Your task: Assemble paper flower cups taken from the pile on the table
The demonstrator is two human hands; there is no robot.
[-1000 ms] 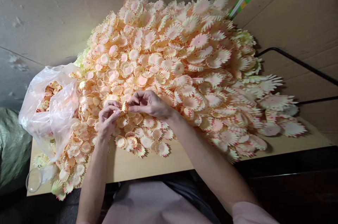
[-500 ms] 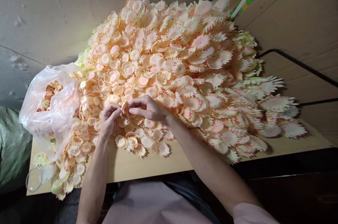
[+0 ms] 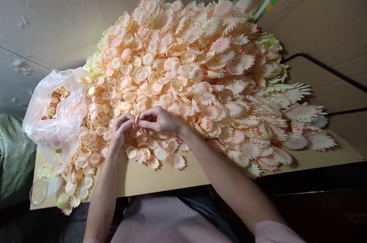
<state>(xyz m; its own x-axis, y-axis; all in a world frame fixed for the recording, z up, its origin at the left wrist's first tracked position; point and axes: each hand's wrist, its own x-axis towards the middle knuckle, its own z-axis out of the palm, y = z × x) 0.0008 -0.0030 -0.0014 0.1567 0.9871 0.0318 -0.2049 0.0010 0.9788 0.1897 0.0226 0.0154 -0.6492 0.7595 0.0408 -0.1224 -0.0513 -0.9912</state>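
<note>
Here, one frilled piece [image 3: 137, 119], between left hand [image 3: 122, 126] and right hand [image 3: 160, 120]; both pinched closed on it

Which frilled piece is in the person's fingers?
The small yellowish frilled piece held between the left hand and the right hand; the surrounding ones lie in the heap.

Small, thin, yellow-cream flower piece [image 3: 137, 118] is pinched btwn. fingertips of L hand [image 3: 122, 126] & R hand [image 3: 159, 119]; pose approx. edge-on to cam., outline partly hidden. Posn.: above front of heap of cream-pink, frilled, red-edged flower pieces [image 3: 183, 70].
</note>
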